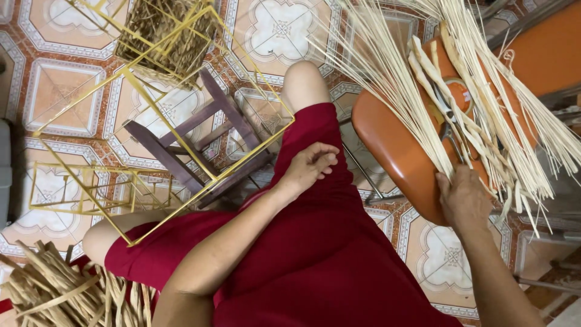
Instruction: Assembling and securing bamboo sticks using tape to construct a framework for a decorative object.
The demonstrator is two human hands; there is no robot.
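Patterned tile floor (54,79) below; yellow wire frame (163,91) propped over a dark wooden stool (200,139), tan woven strips (60,293) piled at the lower left corner. Pale rattan strips (423,79) fanned across an orange plastic chair (393,151), scissors (451,124) lying among them. Left hand (308,166) resting on the red-skirted thigh (321,242), fingers loosely curled, empty. Right hand (463,200) at the chair's near edge, fingers closed around strip ends

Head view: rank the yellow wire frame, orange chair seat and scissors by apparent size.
1. yellow wire frame
2. orange chair seat, partly covered by strips
3. scissors, mostly hidden, near the right hand
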